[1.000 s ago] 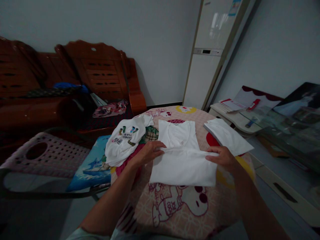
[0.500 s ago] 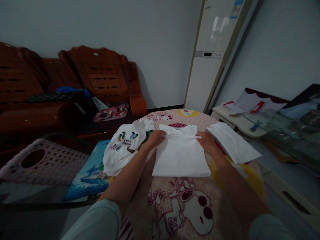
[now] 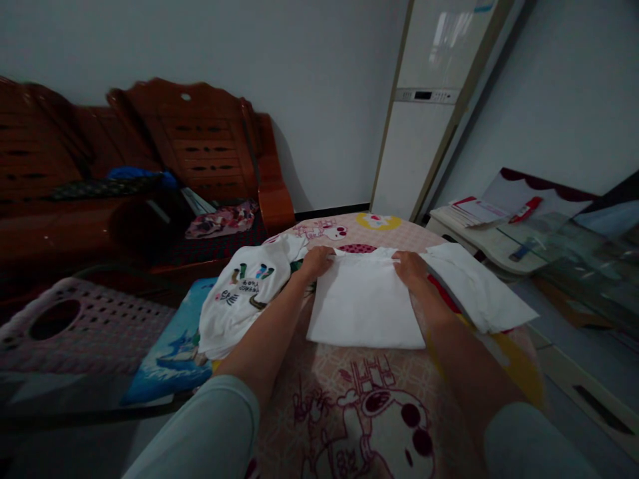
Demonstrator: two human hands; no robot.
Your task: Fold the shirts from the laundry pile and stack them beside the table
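A white T-shirt [image 3: 367, 303], folded to a near-square, lies in front of me on the round table with its pink cartoon tablecloth [image 3: 339, 366]. My left hand [image 3: 318, 261] pinches its far left corner, and my right hand [image 3: 410, 269] pinches the far right corner. The collar end shows only as a narrow strip beyond the fingers. Left of it rests a rumpled white shirt [image 3: 242, 293] with printed figures and lettering. To the right, close to my right forearm, is another folded white garment [image 3: 479, 286].
A blue printed cushion [image 3: 174, 352] and a pink woven chair [image 3: 94, 326] stand at the left. Behind is a wooden sofa [image 3: 200, 146] with cloth on it. A tall white air conditioner [image 3: 419, 146] stands at the back; a side table [image 3: 464, 229] with papers is at the right.
Both hands have moved slightly away from me with the T-shirt's upper edge, and less of the collar shows beyond them. The view has shifted a little.
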